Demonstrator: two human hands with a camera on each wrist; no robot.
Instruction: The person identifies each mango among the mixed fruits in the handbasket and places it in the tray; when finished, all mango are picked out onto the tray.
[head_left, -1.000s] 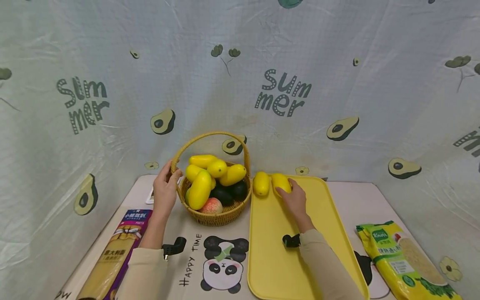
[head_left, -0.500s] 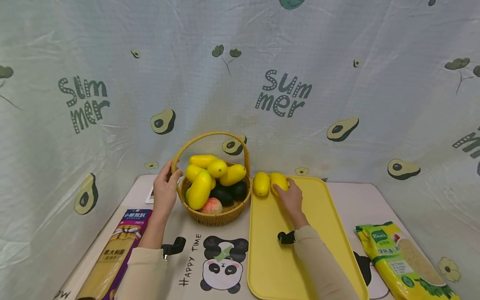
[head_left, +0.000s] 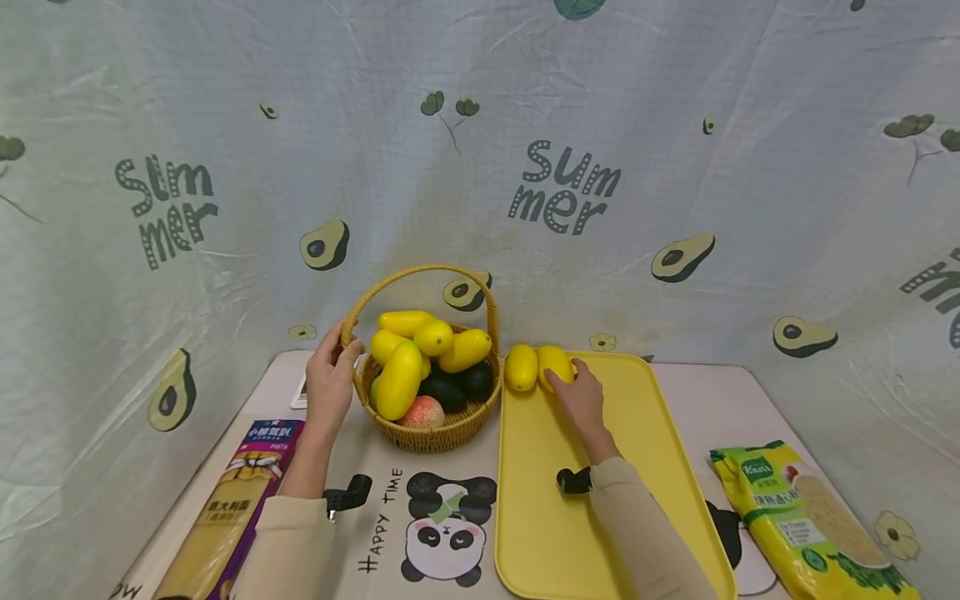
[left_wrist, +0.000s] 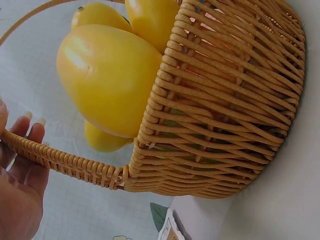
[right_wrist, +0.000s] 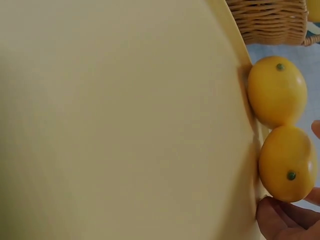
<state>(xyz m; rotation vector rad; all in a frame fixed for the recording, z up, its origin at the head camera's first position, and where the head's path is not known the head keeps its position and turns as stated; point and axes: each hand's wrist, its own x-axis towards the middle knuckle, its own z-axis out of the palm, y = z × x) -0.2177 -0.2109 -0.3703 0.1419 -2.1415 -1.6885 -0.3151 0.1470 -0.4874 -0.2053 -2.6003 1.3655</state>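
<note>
Left hand [head_left: 330,375] grips the basket handle [head_left: 429,267]; right hand [head_left: 583,395] holds a yellow fruit [head_left: 554,360], partly hiding it.

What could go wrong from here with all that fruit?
Two things, perhaps. The heaped yellow fruits rise above the rim of the basket, so a tug by the left hand on the handle might roll one out. On the tray, the held fruit in the right hand touches the neighbouring fruit, which could get nudged.
</note>
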